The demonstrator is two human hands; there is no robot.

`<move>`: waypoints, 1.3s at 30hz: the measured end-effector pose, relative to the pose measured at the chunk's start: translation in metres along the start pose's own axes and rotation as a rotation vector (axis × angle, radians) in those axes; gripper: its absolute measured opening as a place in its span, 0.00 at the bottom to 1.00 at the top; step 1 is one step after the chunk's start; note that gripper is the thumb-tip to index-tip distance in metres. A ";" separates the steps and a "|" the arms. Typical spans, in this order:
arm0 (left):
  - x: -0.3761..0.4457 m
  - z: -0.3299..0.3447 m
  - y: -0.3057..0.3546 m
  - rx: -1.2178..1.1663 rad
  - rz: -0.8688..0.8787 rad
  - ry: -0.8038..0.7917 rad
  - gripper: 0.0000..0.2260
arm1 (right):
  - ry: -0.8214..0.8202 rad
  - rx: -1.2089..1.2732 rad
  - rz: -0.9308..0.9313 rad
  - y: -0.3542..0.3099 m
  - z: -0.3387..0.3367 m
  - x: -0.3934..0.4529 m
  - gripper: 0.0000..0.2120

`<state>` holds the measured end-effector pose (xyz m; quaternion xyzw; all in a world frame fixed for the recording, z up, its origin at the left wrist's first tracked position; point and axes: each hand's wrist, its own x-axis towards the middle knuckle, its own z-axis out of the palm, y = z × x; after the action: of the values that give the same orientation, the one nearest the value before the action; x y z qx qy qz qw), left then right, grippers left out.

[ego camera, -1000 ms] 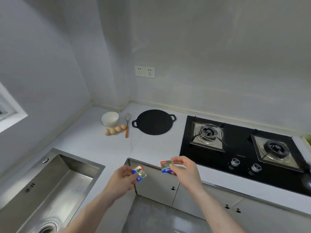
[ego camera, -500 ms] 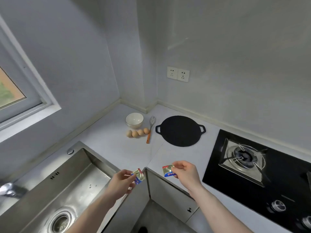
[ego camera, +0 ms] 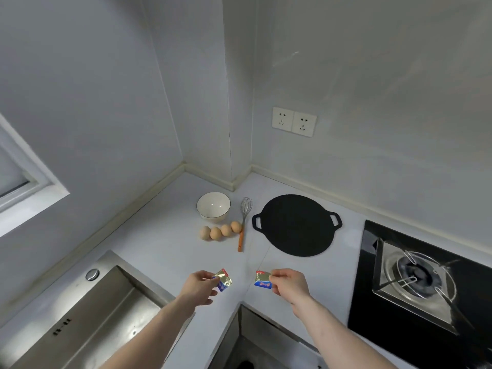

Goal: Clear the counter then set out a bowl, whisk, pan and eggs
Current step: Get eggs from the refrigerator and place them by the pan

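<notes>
1. Packets in both hands: left hand (ego camera: 199,287) pinches a foil packet (ego camera: 223,279) between thumb and fingertips; right hand (ego camera: 288,284) pinches a second packet (ego camera: 263,279) the same way. Both are held above the counter (ego camera: 159,251), near its inner corner.
2. Task things lie toward 12 o'clock from the hands: bowl (ego camera: 213,207) at the back, four eggs (ego camera: 220,231) in a row just in front of it, whisk (ego camera: 243,225) lying beside them with its handle pointing at 6 o'clock, pan (ego camera: 296,225) flat at 1 o'clock.
3. Step in hand, by my reading: setting the packets down by that group. Lower each flat onto bare counter; keep the pinch until it touches.
4. Open room: bare counter between the hands and the eggs.
5. Edges: sink (ego camera: 87,315) drops away at 8 o'clock; counter lip sits under the wrists; hob (ego camera: 415,278) at 3 o'clock. Eggs can roll, so avoid nudging the whisk handle.
</notes>
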<state>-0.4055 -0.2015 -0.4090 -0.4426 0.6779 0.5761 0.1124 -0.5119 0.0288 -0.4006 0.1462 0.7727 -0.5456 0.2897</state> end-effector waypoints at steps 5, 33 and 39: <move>0.050 -0.009 0.012 0.038 -0.027 -0.020 0.09 | 0.039 -0.009 0.087 -0.009 0.034 0.038 0.09; 0.107 -0.021 0.012 0.479 0.323 -0.002 0.16 | -0.082 -0.206 0.124 -0.030 0.117 0.075 0.12; 0.080 -0.037 0.014 0.548 0.456 -0.046 0.14 | -0.093 -0.352 -0.008 -0.037 0.078 0.035 0.17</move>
<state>-0.4490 -0.2722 -0.4415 -0.2201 0.8860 0.3928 0.1106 -0.5365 -0.0603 -0.4125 0.0647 0.8425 -0.4095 0.3441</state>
